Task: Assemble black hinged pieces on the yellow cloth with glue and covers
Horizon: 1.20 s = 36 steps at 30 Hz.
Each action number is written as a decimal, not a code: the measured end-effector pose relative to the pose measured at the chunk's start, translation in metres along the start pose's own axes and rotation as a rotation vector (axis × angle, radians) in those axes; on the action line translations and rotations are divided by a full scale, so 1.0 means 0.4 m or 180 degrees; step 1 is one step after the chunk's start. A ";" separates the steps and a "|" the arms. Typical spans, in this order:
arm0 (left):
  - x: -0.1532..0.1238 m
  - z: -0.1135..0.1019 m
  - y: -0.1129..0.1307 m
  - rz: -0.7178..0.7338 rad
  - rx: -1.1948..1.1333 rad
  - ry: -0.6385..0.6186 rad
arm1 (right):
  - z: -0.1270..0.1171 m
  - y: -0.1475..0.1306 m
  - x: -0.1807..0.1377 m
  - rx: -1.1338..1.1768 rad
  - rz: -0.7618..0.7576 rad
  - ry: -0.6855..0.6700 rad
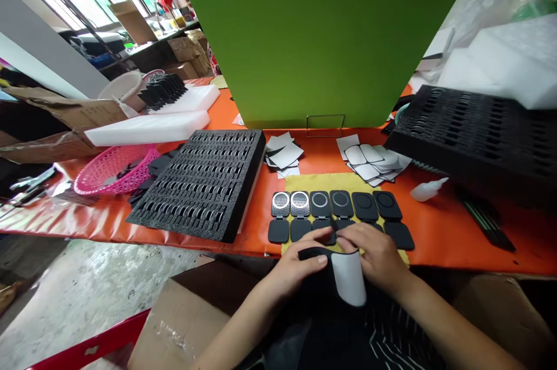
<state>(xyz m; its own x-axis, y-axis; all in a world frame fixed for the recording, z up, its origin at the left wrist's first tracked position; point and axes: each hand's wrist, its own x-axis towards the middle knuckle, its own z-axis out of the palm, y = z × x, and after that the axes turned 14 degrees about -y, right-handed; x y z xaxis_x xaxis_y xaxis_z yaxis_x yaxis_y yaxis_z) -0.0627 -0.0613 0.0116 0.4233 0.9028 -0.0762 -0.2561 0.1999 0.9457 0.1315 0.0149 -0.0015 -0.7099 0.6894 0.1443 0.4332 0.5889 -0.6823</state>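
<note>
My left hand [300, 263] and my right hand [376, 254] meet at the near edge of the orange table [435, 231]. Together they pinch a small black pad [315, 254] with a white rounded backing sheet [348, 277] hanging from it. Just beyond the fingers, a row of several black hinged cases [339, 213] lies open on a yellow cloth [304, 183]. The two cases at the left show silvery grid inserts [290, 203].
A black slotted foam tray [204, 184] lies to the left, another [474, 132] at the right. White backing sheets [369, 161] are piled behind the cases. A pink basket [115, 170], a small white bottle [429, 189], a green screen [322, 39] and cardboard boxes [191, 312] surround the spot.
</note>
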 end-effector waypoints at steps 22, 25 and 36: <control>0.016 -0.108 -0.056 -0.0127 0.3354 -0.0375 | 0.138 0.100 0.259 0.1221 0.0951 -0.0610; 0.027 -0.116 -0.074 -0.0149 0.3482 -0.0315 | 0.152 0.101 0.265 0.0998 0.0915 -0.0692; 0.027 -0.121 -0.088 -0.0196 0.3506 -0.0187 | 0.150 0.090 0.269 0.0720 0.0992 -0.0792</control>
<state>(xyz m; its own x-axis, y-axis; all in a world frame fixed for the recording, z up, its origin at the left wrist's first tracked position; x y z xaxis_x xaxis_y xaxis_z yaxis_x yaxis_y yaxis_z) -0.0909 -0.0401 -0.0378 0.4569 0.8776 -0.1454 0.6687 -0.2310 0.7067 0.0373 0.0851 -0.0537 -0.6887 0.6805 -0.2502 0.5346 0.2436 -0.8092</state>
